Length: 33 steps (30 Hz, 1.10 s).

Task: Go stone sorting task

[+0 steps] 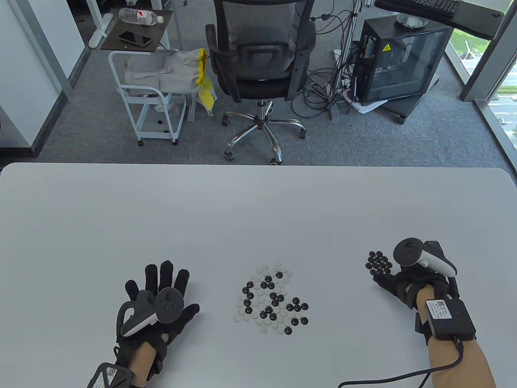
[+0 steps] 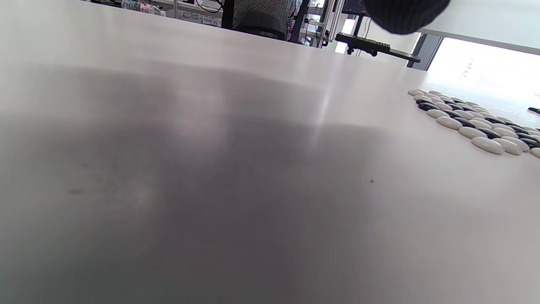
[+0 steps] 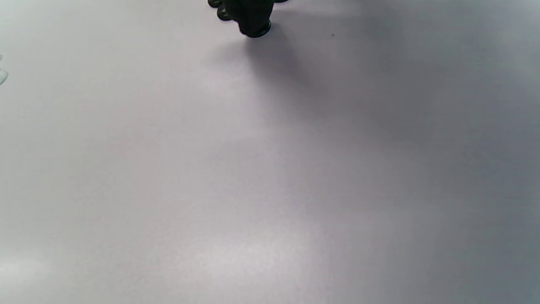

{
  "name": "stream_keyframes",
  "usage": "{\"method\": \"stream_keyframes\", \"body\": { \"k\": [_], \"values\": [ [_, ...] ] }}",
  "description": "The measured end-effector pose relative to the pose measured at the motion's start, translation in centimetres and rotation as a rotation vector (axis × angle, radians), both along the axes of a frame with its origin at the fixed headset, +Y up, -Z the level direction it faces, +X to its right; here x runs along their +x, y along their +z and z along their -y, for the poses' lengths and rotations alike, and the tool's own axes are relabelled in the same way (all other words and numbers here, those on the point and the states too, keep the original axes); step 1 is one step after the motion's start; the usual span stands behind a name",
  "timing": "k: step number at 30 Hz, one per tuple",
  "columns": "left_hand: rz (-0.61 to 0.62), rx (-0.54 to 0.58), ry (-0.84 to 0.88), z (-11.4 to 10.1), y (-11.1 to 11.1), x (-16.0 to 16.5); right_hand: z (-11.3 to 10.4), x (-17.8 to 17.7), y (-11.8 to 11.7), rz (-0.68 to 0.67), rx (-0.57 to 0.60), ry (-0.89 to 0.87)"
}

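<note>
A mixed pile of black and white Go stones (image 1: 272,299) lies in the middle of the white table (image 1: 258,210); the left wrist view shows this pile (image 2: 472,120) at its right edge. To the right sits a small group of black stones (image 1: 379,260). My right hand (image 1: 381,280) is at that group's near edge, fingers bunched. In the right wrist view its fingertips (image 3: 249,14) pinch a black stone (image 3: 258,30) that touches the table. My left hand (image 1: 161,283) rests flat on the table left of the pile, fingers spread and holding nothing.
Bare table surface stretches beyond the stones to the far edge (image 1: 258,164). Behind it stand an office chair (image 1: 262,60), a white cart (image 1: 149,93) and a computer case (image 1: 400,60). A cable (image 1: 404,378) trails from my right wrist.
</note>
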State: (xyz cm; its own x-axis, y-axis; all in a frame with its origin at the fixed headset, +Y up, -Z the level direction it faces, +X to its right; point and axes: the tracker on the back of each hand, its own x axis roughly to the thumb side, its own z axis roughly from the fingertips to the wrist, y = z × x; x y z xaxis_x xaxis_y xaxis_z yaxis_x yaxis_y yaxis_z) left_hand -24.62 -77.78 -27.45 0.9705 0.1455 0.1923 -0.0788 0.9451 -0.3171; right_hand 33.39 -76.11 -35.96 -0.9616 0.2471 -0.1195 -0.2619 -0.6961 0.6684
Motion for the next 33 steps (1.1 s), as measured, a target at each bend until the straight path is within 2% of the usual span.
{"method": "stream_keyframes", "body": {
  "k": [8, 13, 17, 21, 27, 33],
  "values": [
    [-0.002, -0.001, 0.001, 0.0, 0.0, 0.0, 0.1, 0.2, -0.2, 0.013, 0.020, 0.022],
    [-0.006, -0.002, 0.007, 0.0, 0.0, 0.0, -1.4, -1.5, -0.4, -0.028, 0.092, -0.016],
    [-0.008, -0.005, 0.005, 0.0, 0.0, 0.0, -2.6, -5.4, -0.5, -0.139, 0.084, -0.111],
    [-0.006, -0.004, 0.002, -0.1, 0.0, 0.0, -2.9, -10.3, 0.0, -0.301, 0.041, -0.116],
    [-0.004, 0.005, 0.005, -0.1, 0.0, 0.0, -2.1, -16.0, 1.3, -0.483, 0.000, -0.162],
    [-0.007, 0.013, 0.013, -0.2, 0.1, -0.2, -0.6, -18.4, 2.0, -0.550, -0.033, -0.172]
  ]
}}
